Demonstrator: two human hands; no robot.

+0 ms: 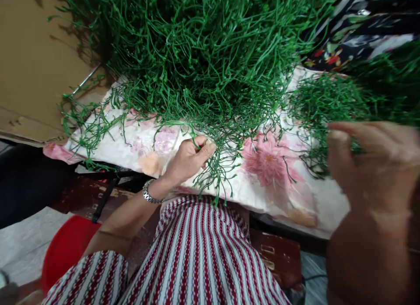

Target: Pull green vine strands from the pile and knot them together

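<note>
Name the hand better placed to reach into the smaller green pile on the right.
Right, most likely: the right hand, though blurred, appears beside the smaller green pile. The left hand is farther away, pinching green stems before the large green heap.

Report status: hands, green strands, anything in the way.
Left hand pinched on green strands. Right hand blurred, grip unclear, partly hiding smaller green pile. Large green heap on floral cloth; strands tangle beside left hand.

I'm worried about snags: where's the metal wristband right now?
In the head view, the metal wristband is left of centre, around the wrist of the left hand, near the flowered cloth.
</note>
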